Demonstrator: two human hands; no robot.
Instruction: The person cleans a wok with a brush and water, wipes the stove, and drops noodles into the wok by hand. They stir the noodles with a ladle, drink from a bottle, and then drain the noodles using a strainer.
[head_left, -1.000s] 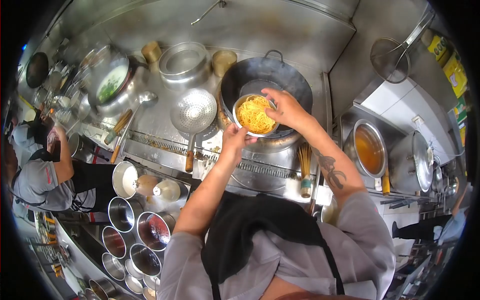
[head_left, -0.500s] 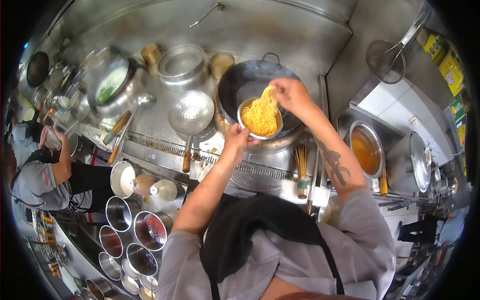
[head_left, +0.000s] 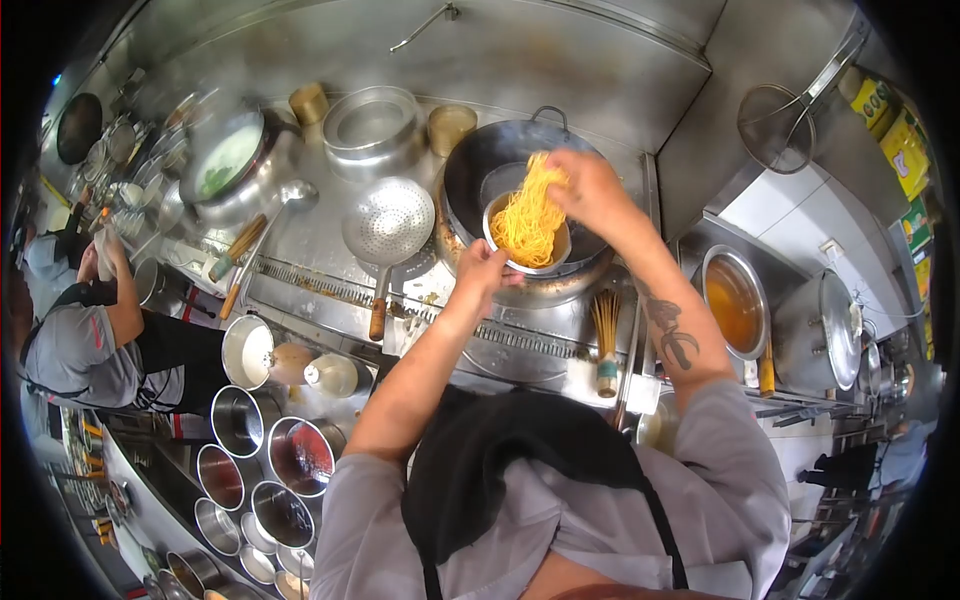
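A metal bowl (head_left: 562, 244) of yellow noodles (head_left: 528, 222) is held over the near part of a dark wok (head_left: 470, 160). My left hand (head_left: 486, 272) grips the bowl's near-left rim, thumb on top. My right hand (head_left: 590, 188) is closed on a bunch of the noodles, lifted above the bowl; the strands hang down into the rest. The right fingertips are slightly blurred. The wok sits on a round burner and has a loop handle at its far side.
A perforated ladle (head_left: 390, 220) lies left of the wok, near a lidded pot (head_left: 372, 125). A bamboo brush (head_left: 606, 345) is at the counter's front edge. To the right stands a pot of orange liquid (head_left: 733, 300). Several sauce pots (head_left: 300, 455) and another person (head_left: 80, 340) are at left.
My right hand has pulled the noodles higher, in a thicker bunch. The bowl has shifted slightly, and the whole view has moved a little.
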